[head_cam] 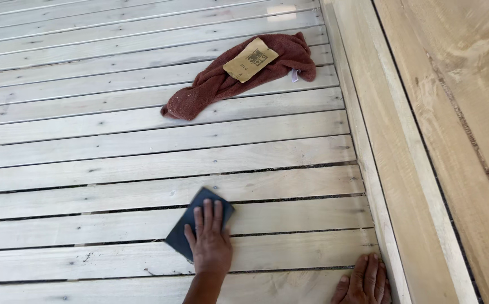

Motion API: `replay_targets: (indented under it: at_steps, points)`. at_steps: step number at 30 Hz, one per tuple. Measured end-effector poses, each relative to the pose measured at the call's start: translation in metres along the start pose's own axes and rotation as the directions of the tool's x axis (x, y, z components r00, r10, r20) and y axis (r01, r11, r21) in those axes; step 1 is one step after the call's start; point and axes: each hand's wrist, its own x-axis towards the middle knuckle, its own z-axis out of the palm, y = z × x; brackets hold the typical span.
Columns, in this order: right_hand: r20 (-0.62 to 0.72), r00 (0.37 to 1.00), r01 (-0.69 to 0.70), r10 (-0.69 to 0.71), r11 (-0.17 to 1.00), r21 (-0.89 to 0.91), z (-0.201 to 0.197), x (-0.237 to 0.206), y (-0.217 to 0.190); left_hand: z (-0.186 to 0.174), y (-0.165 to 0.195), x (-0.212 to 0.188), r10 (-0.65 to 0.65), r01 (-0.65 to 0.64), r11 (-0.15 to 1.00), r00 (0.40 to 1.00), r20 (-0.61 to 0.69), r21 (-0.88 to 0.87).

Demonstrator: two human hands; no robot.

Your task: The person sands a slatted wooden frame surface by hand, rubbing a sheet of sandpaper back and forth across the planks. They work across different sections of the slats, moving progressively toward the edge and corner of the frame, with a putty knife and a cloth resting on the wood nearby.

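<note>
Head view: the left hand (210,242) lies flat, fingers spread, pressing a dark sanding sheet (192,222) onto the slats (115,169). The right hand (364,281) rests open and empty on a slat beside the frame rail (368,169). Well beyond the hands lies a red rag (222,84) with a tan sandpaper piece (250,59) on it.

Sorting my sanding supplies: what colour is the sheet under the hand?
Dark blue-grey sanding sheet, pressed flat by the left hand; head view.
</note>
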Motion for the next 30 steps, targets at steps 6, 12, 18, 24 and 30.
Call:
replay_targets:
  at_steps: [6, 12, 18, 24, 30]
  points:
    - [-0.032, 0.999, 0.025, -0.025, 1.0, -0.007, 0.001, -0.002, -0.004, 0.019, 0.132, -0.029, 0.316, -0.335, 0.934, 0.936, -0.156, -0.12]
    - [0.044, 0.999, -0.001, 0.0, 1.0, 0.013, -0.001, -0.004, -0.002, 0.045, 0.138, -0.021, 0.578, -0.593, 0.792, 0.805, -0.134, -0.144]
    - [0.107, 0.993, -0.049, 0.049, 0.999, 0.001, -0.009, 0.0, -0.011, 0.007, -0.041, 0.003, -0.169, 0.156, 0.982, 0.978, -0.122, -0.106]
    - [0.086, 0.994, -0.068, 0.064, 0.997, 0.047, -0.016, 0.002, -0.022, 0.035, 0.134, -0.035, 0.299, -0.317, 0.942, 0.942, -0.151, -0.114]
    - [0.12, 0.992, -0.05, 0.044, 0.998, 0.049, -0.02, 0.001, -0.021, 0.048, 0.131, -0.02, 0.573, -0.566, 0.819, 0.794, -0.204, 0.096]
